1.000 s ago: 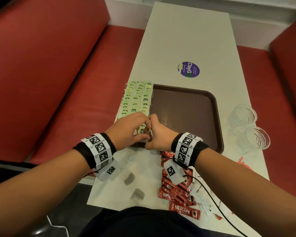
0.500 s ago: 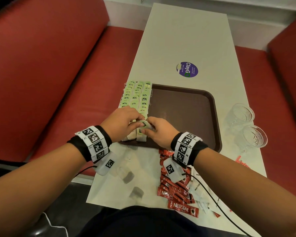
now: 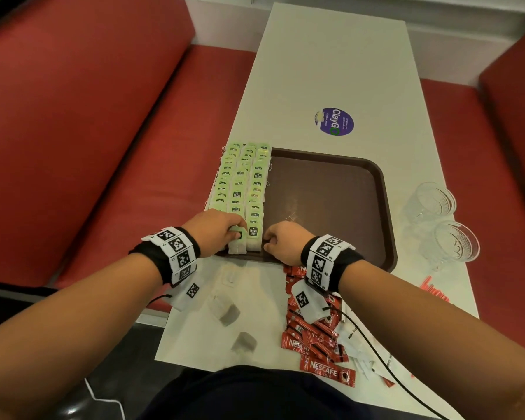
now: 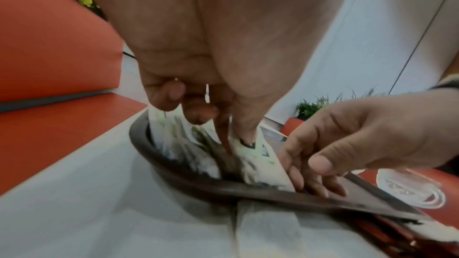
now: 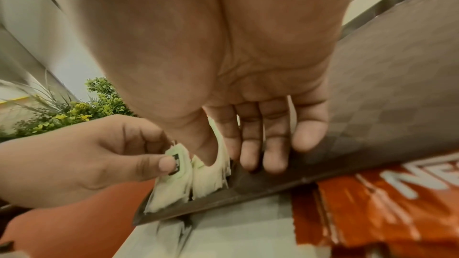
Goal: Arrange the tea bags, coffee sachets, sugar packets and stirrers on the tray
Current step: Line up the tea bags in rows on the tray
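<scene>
Three rows of green-tagged tea bags [image 3: 243, 183] fill the left part of the brown tray [image 3: 331, 192]. At the near end of the middle row my left hand [image 3: 238, 234] pinches the tag of a tea bag [image 4: 250, 150] between thumb and fingertips; the right wrist view shows the same pinch [image 5: 174, 162]. My right hand [image 3: 265, 242] holds nothing. Its fingers [image 5: 273, 144] lie straight on the tray floor beside the right row, thumb against the nearest bag. Red coffee sachets [image 3: 312, 344], white sugar packets [image 3: 355, 338] and orange stirrers [image 3: 434, 291] lie on the table near me.
Two loose tea bags [image 3: 229, 313] lie on the white table [image 3: 331, 56] below the tray. Two clear glasses [image 3: 434, 201] stand right of the tray. A purple sticker [image 3: 335, 122] sits beyond it. Red bench seats [image 3: 103, 147] flank the table on both sides.
Both hands were bunched together over one tea bag. They have separated: the left keeps the tag at the row's near end, the right has slid to the tray floor beside the rows.
</scene>
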The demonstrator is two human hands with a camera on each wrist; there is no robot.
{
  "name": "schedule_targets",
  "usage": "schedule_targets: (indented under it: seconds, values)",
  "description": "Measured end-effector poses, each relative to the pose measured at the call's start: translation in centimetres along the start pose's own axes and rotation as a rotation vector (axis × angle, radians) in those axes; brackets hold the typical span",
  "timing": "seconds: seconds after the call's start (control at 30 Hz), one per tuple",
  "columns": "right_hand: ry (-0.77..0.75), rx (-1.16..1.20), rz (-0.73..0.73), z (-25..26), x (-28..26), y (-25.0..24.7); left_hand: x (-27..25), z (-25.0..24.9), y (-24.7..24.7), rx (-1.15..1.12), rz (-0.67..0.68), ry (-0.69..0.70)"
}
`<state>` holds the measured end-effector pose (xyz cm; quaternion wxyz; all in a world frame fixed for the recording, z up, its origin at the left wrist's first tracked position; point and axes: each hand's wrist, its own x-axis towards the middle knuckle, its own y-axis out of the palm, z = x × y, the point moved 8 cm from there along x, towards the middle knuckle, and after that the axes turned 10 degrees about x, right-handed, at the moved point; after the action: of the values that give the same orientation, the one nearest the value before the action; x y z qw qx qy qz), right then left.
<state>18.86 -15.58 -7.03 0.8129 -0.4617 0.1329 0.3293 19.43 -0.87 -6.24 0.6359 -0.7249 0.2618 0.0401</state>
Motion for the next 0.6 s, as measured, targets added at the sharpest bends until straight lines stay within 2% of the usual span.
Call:
schedule_targets:
  seconds: [0.1,0.2,0.4,0.6]
  values:
    - [0.009,-0.005,0.005,0.0,0.4,0.1,0.2,0.0,-0.5,0.085,-0.075,-0.021]
    - [0.015,0.024,0.012,0.1,0.5,0.3,-0.1,0.0,-0.8,0.054,-0.145,-0.049]
    - [0.021,0.031,0.012,0.6,0.5,0.4,-0.6,-0.5,0.4,0.053,-0.144,-0.029]
    - [-0.009,-0.071,-0.059,1.6,-0.6,0.0,-3.1,-0.5,-1.0,-0.03,-0.294,0.033]
